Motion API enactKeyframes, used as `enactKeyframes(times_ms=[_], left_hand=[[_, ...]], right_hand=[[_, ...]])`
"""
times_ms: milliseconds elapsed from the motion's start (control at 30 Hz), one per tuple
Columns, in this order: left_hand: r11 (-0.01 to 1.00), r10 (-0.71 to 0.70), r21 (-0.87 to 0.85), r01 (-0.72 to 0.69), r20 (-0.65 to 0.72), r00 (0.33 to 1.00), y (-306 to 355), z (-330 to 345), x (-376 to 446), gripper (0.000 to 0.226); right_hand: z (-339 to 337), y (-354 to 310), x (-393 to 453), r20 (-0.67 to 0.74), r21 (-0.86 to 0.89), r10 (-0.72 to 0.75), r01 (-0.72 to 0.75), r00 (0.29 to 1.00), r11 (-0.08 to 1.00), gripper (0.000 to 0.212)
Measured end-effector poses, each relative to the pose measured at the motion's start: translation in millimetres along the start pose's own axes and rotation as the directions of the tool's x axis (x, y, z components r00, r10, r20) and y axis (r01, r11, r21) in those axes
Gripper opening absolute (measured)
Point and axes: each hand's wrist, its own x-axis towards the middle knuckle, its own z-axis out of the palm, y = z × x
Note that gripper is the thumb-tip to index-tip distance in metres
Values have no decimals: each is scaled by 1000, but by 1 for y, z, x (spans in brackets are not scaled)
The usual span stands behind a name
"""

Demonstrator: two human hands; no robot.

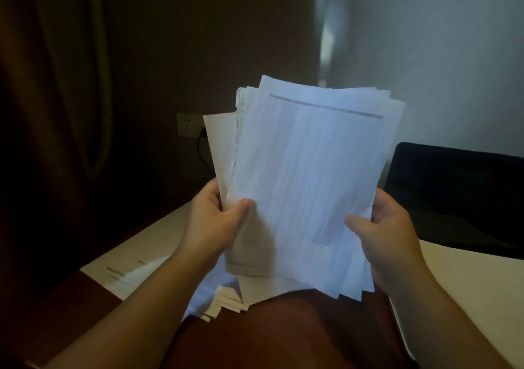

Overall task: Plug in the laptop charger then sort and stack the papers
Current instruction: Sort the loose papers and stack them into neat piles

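- Holding a loose sheaf of papers [306,175] upright in front of the body, both hands gripped its lower part, one at each side edge.
- The left hand [211,224] was closed on the left edge of the sheaf, with the thumb [241,205] pressed flat on the front sheet and the remaining fingers hidden behind the paper.
- The right hand [388,232] was closed on the right edge in the same manner, its thumb [355,224] lying across the front sheet and its fingers out of sight behind.
- The front sheet carried a printed table of fine rows under a dark header bar; the print was too blurred to read.
- The sheets were not squared: corners and edges fanned out at the top, at the left side and below the hands.
- A second pile of sheets [224,297] lay on the pale tabletop [465,292], directly below the held sheaf and overhanging the near edge.
- Further printed sheets [127,275] rested on the left part of the tabletop.
- A dark laptop [459,192] sat at the far right of the tabletop, behind the right hand.
- A wall socket [187,124] was visible on the dark wall to the left of the sheaf, with a black plug and cable [202,147] hanging from its lower right corner.
- A curtain [71,85] hung in shadow at the far left.
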Motion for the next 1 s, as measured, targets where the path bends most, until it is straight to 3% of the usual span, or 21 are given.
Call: enactKeyframes(times_ms=[200, 333, 467, 667, 867, 1000], left_hand=[[995, 104, -11, -104, 105, 989, 28, 10, -6, 51], [997, 74, 16, -79, 197, 978, 25, 18, -16, 57], [998, 34, 39, -41, 168, 985, 17, 30, -29, 46], [994, 107, 22, -109, 82, 991, 24, 42, -32, 35], [978, -31, 206, 17, 62, 998, -6, 49, -53, 26], [981, -55, 190, 42, 65, 996, -9, 50, -55, 40]], right_hand=[[-25, -11, -1, -67, -18, -50, 49, 996, 999, 44], [-34, -5, -11, -46, -32, -42, 41, 998, 999, 51], [-35, 3, -20, -25, -74, -6, 4, 1000, 997, 46], [-37, -7, -19, -111, -114, -56, 43, 992, 993, 38], [-36, 13, -30, -100, -116, 70, -82, 993, 990, 35], [-34, 16, -35, -107, -48, 92, -97, 990, 994, 31]])
